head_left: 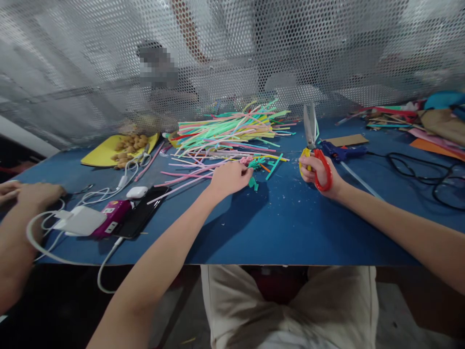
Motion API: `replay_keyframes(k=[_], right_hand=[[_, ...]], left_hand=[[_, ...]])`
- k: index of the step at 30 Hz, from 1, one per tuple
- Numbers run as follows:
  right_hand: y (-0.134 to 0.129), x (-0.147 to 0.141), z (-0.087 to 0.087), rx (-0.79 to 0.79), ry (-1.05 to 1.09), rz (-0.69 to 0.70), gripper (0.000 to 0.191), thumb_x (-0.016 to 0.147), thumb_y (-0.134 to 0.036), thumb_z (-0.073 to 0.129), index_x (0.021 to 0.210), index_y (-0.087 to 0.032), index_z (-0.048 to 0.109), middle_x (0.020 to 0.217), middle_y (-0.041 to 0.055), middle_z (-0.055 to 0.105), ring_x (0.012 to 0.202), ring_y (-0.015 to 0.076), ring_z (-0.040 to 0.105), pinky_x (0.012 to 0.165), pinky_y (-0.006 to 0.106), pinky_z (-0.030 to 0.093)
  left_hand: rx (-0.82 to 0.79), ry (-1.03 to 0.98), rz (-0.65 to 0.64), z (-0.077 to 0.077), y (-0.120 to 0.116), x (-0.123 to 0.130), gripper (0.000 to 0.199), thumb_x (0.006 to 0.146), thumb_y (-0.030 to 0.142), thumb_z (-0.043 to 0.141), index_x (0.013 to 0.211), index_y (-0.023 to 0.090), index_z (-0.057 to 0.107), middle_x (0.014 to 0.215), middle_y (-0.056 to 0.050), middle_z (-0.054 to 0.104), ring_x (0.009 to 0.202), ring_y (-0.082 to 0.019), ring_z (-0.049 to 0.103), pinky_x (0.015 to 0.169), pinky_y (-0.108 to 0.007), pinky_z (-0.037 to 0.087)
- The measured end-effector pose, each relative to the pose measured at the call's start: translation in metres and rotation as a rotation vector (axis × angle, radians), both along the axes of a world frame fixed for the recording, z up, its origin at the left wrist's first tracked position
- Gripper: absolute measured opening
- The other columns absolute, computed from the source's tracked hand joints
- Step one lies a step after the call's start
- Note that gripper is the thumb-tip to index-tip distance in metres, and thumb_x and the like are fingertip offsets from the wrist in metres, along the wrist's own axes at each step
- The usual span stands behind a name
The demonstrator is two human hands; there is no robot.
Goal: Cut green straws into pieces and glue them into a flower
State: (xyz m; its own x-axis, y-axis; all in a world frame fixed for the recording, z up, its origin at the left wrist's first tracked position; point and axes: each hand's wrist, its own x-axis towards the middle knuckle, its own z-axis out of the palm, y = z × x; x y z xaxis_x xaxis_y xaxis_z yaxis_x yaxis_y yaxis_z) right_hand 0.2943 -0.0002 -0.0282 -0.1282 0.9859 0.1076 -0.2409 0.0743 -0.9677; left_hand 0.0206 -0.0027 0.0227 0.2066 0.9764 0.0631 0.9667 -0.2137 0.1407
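My right hand [319,174] grips scissors [322,167] by their red and yellow handles. The blades point away from me, slightly apart, with a thin green strip beside them. My left hand [231,177] is closed over a small heap of short green pipe cleaner pieces [257,163] and pink ones [246,160]. Its fingertips are partly hidden, so what they pinch cannot be made out. Long pink pipe cleaners [189,173] stick out to the left of this hand. Behind them lies a large pile of multicoloured pipe cleaners [228,128].
A blue glue gun [343,151] and cardboard [347,140] lie by the scissors. To the left are a phone [140,215], a purple power strip [114,215], a white charger [83,220] and yellow paper [100,151] with brown lumps. Another person's hands [38,194] rest far left. Perforated metal [225,63] stands behind.
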Motion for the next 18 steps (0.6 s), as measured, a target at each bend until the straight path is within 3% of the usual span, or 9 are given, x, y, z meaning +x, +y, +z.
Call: replay_keyframes(k=[7,12,16,18], right_hand=[[-0.005,-0.001,0.004,-0.011,-0.044,0.011,0.039,0.080,-0.039,0.081,0.067,-0.023,0.048,0.050,-0.0075,0.030,0.046,0.0075,0.022,0.047,0.030,0.017],[-0.008,-0.002,0.007,-0.016,-0.070,0.009,0.041,0.081,-0.044,0.080,0.067,-0.024,0.047,0.051,-0.0070,0.029,0.049,0.0089,0.020,0.050,0.032,0.017],[-0.007,-0.002,0.007,-0.015,-0.071,0.005,0.040,0.081,-0.044,0.079,0.066,-0.025,0.047,0.051,-0.0068,0.029,0.048,0.0092,0.021,0.051,0.032,0.017],[-0.007,-0.001,0.007,-0.009,-0.065,0.005,0.040,0.081,-0.043,0.078,0.066,-0.025,0.047,0.051,-0.0068,0.030,0.048,0.0093,0.021,0.051,0.033,0.017]], left_hand=[[0.122,-0.071,-0.106,-0.007,0.004,-0.003,0.050,0.103,0.051,0.039,0.092,0.024,0.079,0.090,-0.007,0.078,0.083,-0.022,0.070,0.070,-0.030,0.047],[0.046,-0.275,-0.187,-0.017,0.012,-0.005,0.047,0.104,0.045,0.039,0.094,0.018,0.076,0.086,-0.008,0.077,0.074,-0.020,0.069,0.074,-0.030,0.051],[-0.106,-0.557,-0.176,-0.018,0.014,-0.005,0.052,0.106,0.051,0.034,0.102,0.016,0.073,0.079,-0.005,0.076,0.060,-0.015,0.065,0.065,-0.026,0.051],[-0.058,-0.539,-0.187,-0.015,0.013,-0.005,0.053,0.106,0.052,0.034,0.102,0.017,0.074,0.069,-0.003,0.073,0.061,-0.016,0.065,0.068,-0.027,0.050]])
